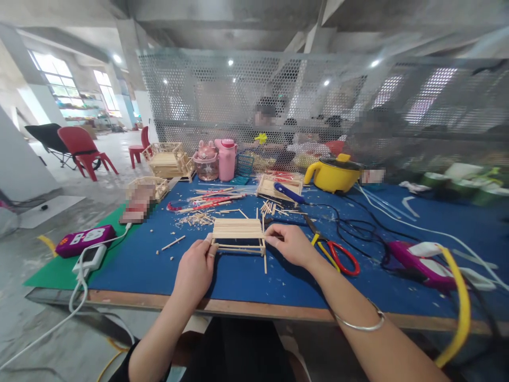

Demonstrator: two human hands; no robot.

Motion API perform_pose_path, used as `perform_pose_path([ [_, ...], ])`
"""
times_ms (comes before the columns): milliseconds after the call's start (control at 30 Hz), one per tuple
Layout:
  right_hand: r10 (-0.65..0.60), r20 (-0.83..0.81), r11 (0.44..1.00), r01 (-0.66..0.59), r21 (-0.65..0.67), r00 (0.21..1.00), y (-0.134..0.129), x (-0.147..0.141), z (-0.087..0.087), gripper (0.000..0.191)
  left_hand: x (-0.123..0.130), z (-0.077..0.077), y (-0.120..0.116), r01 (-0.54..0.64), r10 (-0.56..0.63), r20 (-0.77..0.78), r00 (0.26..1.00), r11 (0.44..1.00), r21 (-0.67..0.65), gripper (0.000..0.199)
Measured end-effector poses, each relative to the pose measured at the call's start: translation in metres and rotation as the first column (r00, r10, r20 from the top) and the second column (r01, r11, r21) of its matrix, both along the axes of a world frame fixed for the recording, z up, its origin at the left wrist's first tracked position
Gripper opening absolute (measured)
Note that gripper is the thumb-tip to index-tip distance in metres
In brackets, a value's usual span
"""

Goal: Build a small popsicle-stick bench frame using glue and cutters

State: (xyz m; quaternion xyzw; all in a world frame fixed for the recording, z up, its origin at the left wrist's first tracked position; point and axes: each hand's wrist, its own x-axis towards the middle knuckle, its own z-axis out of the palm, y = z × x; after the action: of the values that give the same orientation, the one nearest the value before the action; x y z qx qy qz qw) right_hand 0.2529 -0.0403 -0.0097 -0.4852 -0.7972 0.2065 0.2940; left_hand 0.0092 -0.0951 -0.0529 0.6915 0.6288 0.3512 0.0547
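Observation:
A small frame of pale wooden sticks (237, 228) with a slatted top stands on the blue table mat in front of me. My left hand (198, 265) pinches its left front corner between thumb and fingers. At the frame's right edge my right hand (288, 243) is closed, its thumb and fingertips pressed together on the end of a thin stick along the front of the slats. One stick (265, 264) juts toward me past the right front corner. Loose short sticks (274, 207) and wood scraps (196, 219) lie behind the frame.
Red-handled scissors (342, 258) and yellow-handled pliers (326, 253) lie right of my right hand. Farther back are a blue-handled tool (289, 193), a yellow pot (334, 176), black cables and a pink bottle (226, 161). Purple power strips (85, 241) flank the work area. A mesh screen (222, 95) stands behind.

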Motion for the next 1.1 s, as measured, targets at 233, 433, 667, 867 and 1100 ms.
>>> perform_pose_path([
  [233, -0.115, -0.279, 0.984, 0.148, 0.099, 0.953, 0.002, 0.027, 0.007, 0.018, 0.001, -0.001, 0.0, -0.005, 0.005, 0.044, 0.999, 1.0, 0.009, 0.03],
  [433, -0.082, -0.169, 0.972, 0.116, 0.204, 0.982, -0.005, 0.02, 0.006, 0.015, -0.001, 0.003, -0.009, -0.162, 0.121, 0.255, 0.959, 0.976, 0.147, 0.048],
  [667, 0.075, 0.083, 0.889, -0.105, 0.446, 0.994, -0.017, 0.003, 0.002, 0.017, 0.045, 0.048, -0.01, 0.219, -0.112, -0.298, 0.948, 0.91, 0.353, 0.028],
  [867, 0.067, 0.064, 0.832, -0.091, 0.547, 0.996, -0.019, 0.007, -0.001, 0.019, 0.077, 0.067, 0.023, 0.379, -0.352, -0.385, 0.853, 0.925, -0.004, 0.023],
  [1100, 0.015, 0.041, 0.81, -0.036, 0.586, 0.999, -0.019, 0.007, -0.001, 0.018, 0.08, 0.07, 0.041, 0.502, -0.466, -0.377, 0.8, 0.865, -0.004, 0.025],
])
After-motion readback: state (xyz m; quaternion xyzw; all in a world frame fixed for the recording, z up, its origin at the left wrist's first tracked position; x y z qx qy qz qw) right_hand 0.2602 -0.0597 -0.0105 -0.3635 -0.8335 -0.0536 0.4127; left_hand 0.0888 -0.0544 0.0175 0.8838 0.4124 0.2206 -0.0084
